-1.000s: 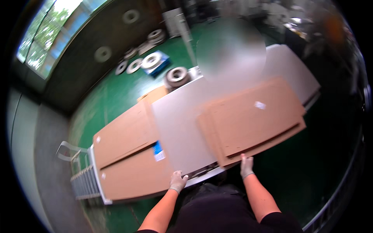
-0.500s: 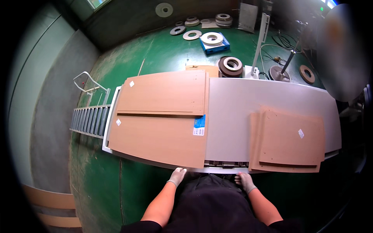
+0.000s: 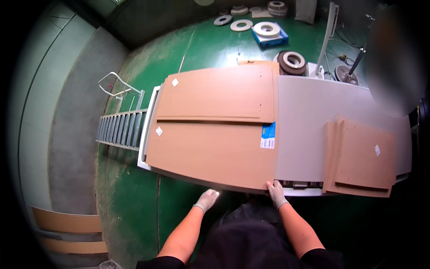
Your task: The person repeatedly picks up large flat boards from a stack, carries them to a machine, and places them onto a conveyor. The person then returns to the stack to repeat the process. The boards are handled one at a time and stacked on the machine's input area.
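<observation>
A large brown panel (image 3: 215, 154) lies flat on the left of the table, with a blue-and-white label (image 3: 268, 134) near its right edge. On its far half rests a stack of smaller brown panels (image 3: 219, 92). Both my hands wear thin pale gloves. My right hand (image 3: 277, 193) is closed at the near right corner of the large panel, gripping its edge. Just off the panel's near edge, my left hand (image 3: 207, 200) is closed with the fingers curled, touching nothing that shows.
The grey tabletop (image 3: 304, 116) carries another brown panel stack (image 3: 365, 152) at right. A ladder (image 3: 120, 129) stands beyond the left end. Rolls of edge banding (image 3: 267, 29) lie on the green floor behind. More boards (image 3: 67, 219) are at lower left.
The view has turned left, so the table appears farther right. My right hand has gone from the table's white front edge to the panel's corner. My left hand has come away from the edge.
</observation>
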### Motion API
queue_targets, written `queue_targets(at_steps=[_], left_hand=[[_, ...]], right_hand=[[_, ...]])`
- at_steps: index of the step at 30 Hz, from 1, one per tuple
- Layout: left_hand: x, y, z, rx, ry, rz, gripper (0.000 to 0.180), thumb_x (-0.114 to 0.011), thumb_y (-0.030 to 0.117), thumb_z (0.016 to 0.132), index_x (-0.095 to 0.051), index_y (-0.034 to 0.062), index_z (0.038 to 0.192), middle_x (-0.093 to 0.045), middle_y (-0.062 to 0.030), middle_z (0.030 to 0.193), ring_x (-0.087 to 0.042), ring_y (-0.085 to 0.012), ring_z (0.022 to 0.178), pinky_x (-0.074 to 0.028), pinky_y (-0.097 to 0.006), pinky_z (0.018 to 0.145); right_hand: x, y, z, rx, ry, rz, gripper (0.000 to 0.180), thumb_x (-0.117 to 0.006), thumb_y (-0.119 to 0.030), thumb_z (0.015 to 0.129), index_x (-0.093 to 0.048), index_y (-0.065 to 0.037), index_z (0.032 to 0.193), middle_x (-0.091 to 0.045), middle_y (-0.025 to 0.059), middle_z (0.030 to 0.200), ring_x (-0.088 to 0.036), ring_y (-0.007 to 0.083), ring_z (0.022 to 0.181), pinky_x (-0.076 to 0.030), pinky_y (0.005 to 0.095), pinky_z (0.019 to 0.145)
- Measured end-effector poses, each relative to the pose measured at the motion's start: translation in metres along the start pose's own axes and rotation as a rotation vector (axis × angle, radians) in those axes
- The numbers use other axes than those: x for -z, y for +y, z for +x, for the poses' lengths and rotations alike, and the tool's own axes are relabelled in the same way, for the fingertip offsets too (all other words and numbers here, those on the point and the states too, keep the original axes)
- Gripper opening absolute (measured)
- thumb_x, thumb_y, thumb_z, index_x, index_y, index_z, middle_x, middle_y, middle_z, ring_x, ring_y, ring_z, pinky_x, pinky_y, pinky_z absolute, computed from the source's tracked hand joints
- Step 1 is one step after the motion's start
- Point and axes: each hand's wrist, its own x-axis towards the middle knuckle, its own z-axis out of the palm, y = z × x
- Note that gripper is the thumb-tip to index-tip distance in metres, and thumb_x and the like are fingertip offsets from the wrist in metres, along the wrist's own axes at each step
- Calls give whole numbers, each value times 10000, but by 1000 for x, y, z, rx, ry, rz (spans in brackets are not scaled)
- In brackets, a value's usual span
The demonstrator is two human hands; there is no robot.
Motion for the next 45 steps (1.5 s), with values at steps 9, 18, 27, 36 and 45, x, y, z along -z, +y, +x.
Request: queue_targets(at_steps=[9, 18, 27, 36, 45], left_hand=[[55, -82, 23, 277, 357, -471, 445, -633, 417, 1031, -718, 5, 1174, -753, -157, 1080, -702, -303, 1033, -536, -421, 920], [62, -120, 64, 282, 600, -1370, 611, -650, 446, 1024, -572, -62, 1353, -657, -154, 1320, -672, -308, 1121, -569, -530, 976], [64, -150, 81, 291, 386, -1143, 497, -722, 389, 1012, -665, -65, 1207, -719, -144, 1154, -673, -243, 1064, -533, -438, 968], [27, -49, 86, 92, 131, -616, 728, -610, 509, 1049, -515, -56, 1499, -602, -154, 1461, -568, -280, 1324, -426, -418, 1135], [40, 46, 56, -26, 114, -464, 578, -590, 462, 1079, -636, -70, 1302, -705, -152, 1266, -661, -281, 1175, -502, -413, 1044]], right_hand=[[12, 14, -94, -299, -46, 503, 335, -667, -303, 1049, -628, 15, 1146, -694, 129, 1079, -678, 180, 731, -604, 311, 653], [155, -17, -146, -172, 362, 386, 352, -700, -405, 1027, -617, -80, 920, -580, -15, 814, -558, 94, 701, -520, 270, 596], [282, -4, -209, -208, 725, 343, 339, -678, -426, 1028, -678, -88, 1011, -646, -11, 871, -598, 111, 744, -505, 281, 627], [356, 143, -199, -326, 970, 403, 423, -685, -510, 1007, -685, -94, 1084, -633, -6, 857, -551, 133, 677, -442, 300, 590], [371, 187, -198, -158, 1137, 862, 425, -679, -318, 1041, -620, 35, 1270, -668, 115, 1226, -625, 208, 1146, -484, 373, 1043]])
